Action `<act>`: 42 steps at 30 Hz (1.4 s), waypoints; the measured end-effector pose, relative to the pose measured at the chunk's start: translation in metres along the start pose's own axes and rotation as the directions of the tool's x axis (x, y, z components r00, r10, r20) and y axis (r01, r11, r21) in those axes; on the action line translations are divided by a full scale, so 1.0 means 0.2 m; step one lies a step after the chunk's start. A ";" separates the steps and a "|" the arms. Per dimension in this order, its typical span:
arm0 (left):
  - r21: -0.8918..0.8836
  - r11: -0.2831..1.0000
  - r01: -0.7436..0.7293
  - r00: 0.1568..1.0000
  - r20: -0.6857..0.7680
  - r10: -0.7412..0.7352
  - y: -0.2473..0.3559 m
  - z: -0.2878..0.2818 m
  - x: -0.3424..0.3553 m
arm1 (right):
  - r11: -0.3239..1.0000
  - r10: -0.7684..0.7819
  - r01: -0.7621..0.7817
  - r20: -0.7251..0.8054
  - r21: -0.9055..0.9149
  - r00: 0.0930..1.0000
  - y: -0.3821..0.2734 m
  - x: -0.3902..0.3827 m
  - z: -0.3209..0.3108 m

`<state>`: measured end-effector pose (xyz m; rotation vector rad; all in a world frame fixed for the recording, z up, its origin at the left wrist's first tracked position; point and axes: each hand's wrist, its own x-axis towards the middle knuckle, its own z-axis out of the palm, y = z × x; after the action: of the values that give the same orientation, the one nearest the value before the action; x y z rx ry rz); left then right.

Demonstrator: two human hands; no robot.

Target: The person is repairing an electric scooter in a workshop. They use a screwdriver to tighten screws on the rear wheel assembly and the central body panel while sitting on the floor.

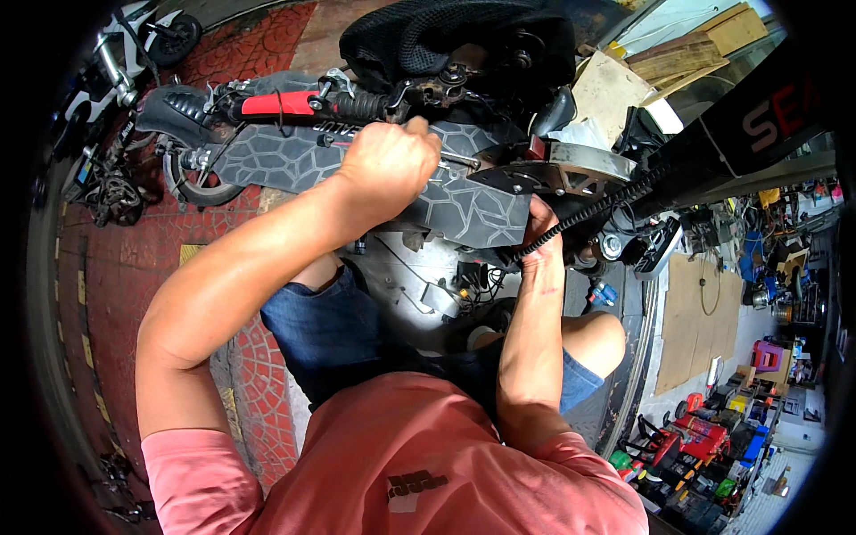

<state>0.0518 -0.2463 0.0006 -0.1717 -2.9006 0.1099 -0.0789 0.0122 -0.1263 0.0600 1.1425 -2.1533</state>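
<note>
An electric scooter lies in front of me, its dark deck (464, 212) covered with a grey cracked-stone pattern. My left hand (389, 169) is closed in a fist over the deck, around a tool with a thin metal shaft (459, 160). The fist hides its handle, so its exact kind does not show. The shaft's end reaches the deck beside the metal folding bracket (584, 160). At the deck's right end, my right hand (539, 234) reaches in by the edge, below the bracket. Its fingers are mostly hidden. A black spiral-wrapped cable (584, 214) crosses in front of that wrist.
The black scooter stem (749, 134) rises at the right. A black mesh-covered seat (455, 36) is behind the deck. Wiring (481, 283) lies beneath it. Wood boards (682, 62) lean at the far right; tools and parts (704, 437) crowd the lower right.
</note>
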 end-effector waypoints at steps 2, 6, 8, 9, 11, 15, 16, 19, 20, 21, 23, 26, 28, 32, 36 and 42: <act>-0.042 0.999 -0.025 1.000 -0.015 0.025 -0.04 0.04 -0.01 | 1.000 0.001 -0.001 -0.016 0.020 1.000 -0.01 -0.03 0.06; -0.138 0.987 -0.083 0.996 -0.038 0.078 -0.08 0.04 0.00 | 1.000 -0.020 0.020 -0.025 -0.011 0.999 -0.02 -0.03 0.05; -0.185 0.979 -0.084 0.996 -0.033 0.079 -0.07 0.03 -0.04 | 0.997 -0.042 0.041 -0.020 -0.062 0.999 0.00 -0.01 -0.02; -0.219 0.974 -0.057 0.998 -0.034 0.051 -0.02 0.02 -0.10 | 0.998 -0.045 0.045 0.006 -0.054 0.999 0.00 0.00 -0.03; -0.279 0.960 -0.014 1.000 -0.019 0.009 0.03 0.04 -0.18 | 0.998 -0.056 0.055 0.049 0.011 0.997 0.00 0.01 -0.03; -0.611 0.777 0.153 0.987 0.050 -0.155 0.05 0.03 -0.18 | 0.995 -0.099 0.101 0.072 -0.018 0.992 -0.01 -0.03 0.02; -0.713 0.675 0.188 0.977 0.065 -0.204 0.05 0.03 -0.18 | 0.994 -0.103 0.105 0.076 -0.023 0.992 -0.01 -0.03 0.04; -0.844 0.437 0.311 0.945 0.223 -0.241 0.09 0.04 -0.16 | 0.998 -0.048 0.047 -0.008 -0.051 0.999 0.00 -0.01 -0.03; -0.853 0.419 0.312 0.944 0.226 -0.243 0.10 0.05 -0.16 | 0.998 -0.033 0.032 -0.019 -0.059 0.999 -0.01 -0.01 -0.03; -0.862 0.400 0.312 0.943 0.228 -0.244 0.10 0.08 -0.16 | 0.998 -0.029 0.029 0.005 -0.052 1.000 -0.01 -0.01 -0.04; -0.872 0.374 0.315 0.940 0.231 -0.252 0.11 0.11 -0.17 | 0.999 -0.022 0.025 0.055 -0.038 0.998 -0.03 -0.02 -0.04; -0.877 0.362 0.314 0.938 0.229 -0.260 0.12 0.14 -0.18 | 1.000 -0.018 0.019 0.034 -0.023 0.999 -0.02 -0.02 -0.03; -0.879 0.366 0.306 0.942 0.222 -0.253 0.13 0.15 -0.18 | 0.999 -0.027 0.027 0.026 -0.019 0.999 -0.02 -0.01 -0.02; -0.878 0.307 0.368 0.915 0.282 -0.289 0.16 0.10 -0.16 | 0.999 -0.043 0.043 0.011 -0.020 0.999 -0.01 -0.01 -0.02; -0.860 0.090 0.502 0.858 0.483 -0.177 0.19 0.05 -0.15 | 0.997 -0.061 0.061 0.001 -0.037 0.998 -0.01 0.00 -0.02; -0.741 -0.264 0.618 0.755 0.652 -0.064 0.34 0.06 -0.10 | 0.999 -0.028 0.027 -0.037 -0.032 0.999 -0.01 -0.02 -0.01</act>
<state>0.0753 -0.1818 -0.0214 0.6255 -2.2244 -2.5544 -0.0780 0.0165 -0.1251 0.0708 1.2046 -2.1662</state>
